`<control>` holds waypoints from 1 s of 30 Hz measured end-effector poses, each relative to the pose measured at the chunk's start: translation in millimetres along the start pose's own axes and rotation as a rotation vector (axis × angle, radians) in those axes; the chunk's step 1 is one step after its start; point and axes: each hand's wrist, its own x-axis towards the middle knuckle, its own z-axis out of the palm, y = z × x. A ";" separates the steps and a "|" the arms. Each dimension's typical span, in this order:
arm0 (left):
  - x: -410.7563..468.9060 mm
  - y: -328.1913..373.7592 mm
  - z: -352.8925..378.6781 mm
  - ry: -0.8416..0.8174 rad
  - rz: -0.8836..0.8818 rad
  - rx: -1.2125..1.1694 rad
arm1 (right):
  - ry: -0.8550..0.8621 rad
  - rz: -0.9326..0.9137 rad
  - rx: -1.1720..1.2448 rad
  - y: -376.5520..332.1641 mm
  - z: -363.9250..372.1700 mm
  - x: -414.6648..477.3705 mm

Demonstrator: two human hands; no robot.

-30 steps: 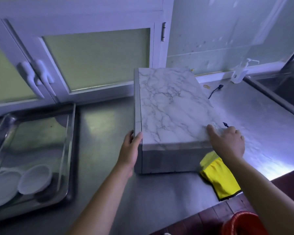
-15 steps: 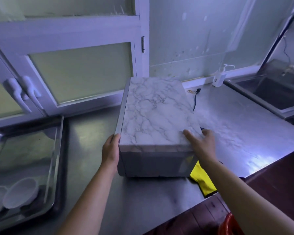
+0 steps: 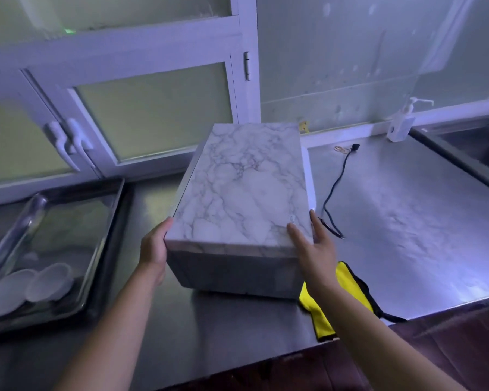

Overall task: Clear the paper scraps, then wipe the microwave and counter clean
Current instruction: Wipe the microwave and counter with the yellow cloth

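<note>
A: Where's the microwave (image 3: 244, 193) sitting relative to the hands?

B: Dead ahead, between them. It's standing mid-counter (image 3: 407, 221), long axis running away from the person toward the back wall, skewed a bit so the near end is pointing toward the front-left.

A: Hands?

B: Left hand (image 3: 153, 249) is cupping the near-left corner, fingers out of sight behind the side wall, thumb up by the top edge. Right hand (image 3: 314, 246) is lying flat with straight fingers over the near-right top edge, pressing, not curling round anything. Both look equally near; neither is holding the cloth (image 3: 339, 300).

A: So the cloth's where?

B: Yellow, black-trimmed, lying at the counter's front edge, just right of the microwave's near-right corner, partly under the right forearm. Right hand is the closer one for it, I'd judge.

A: How's the microwave looking?

B: Boxy, marble-pattern wrap on top, grey front face in shadow. Cord (image 3: 336, 187) is trailing loose on the counter to its right, unplugged. Small pale tag near the right fingertips; can't tell if it's a scrap.

A: Other scraps?

B: Can't make out any.
</note>
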 end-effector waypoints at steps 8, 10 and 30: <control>-100.8 -43.0 9.1 0.310 0.114 -0.073 | -0.134 -0.045 0.114 8.4 -27.6 23.3; -113.6 -52.2 15.7 0.404 0.172 -0.122 | -0.107 -0.069 0.132 10.2 -25.7 24.8; 11.3 -18.3 12.4 0.644 0.389 -0.107 | 0.242 -0.155 0.123 17.7 96.8 92.0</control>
